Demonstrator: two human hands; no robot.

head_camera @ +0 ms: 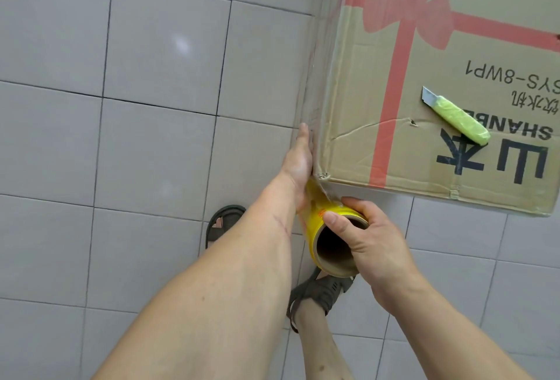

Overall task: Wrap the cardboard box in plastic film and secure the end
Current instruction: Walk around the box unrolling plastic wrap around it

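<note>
The left hand (298,158) reaches up from the lower left, fingers straight, flat against the side of the cardboard box (439,76), which fills the upper right of the frame. Its palm faces the box, hidden from view. The plastic film on that side is hard to make out (only a faint sheen). The right hand (360,243), at centre, grips the yellow film roll (321,228), thumb inside its core. A green utility knife (457,117) lies on the box top.

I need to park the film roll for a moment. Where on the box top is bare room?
The cardboard box top is bare left of the red printed ribbon, and beyond the utility knife. The near corner is crowded: the left hand presses the side and the right hand holds the film roll.
</note>
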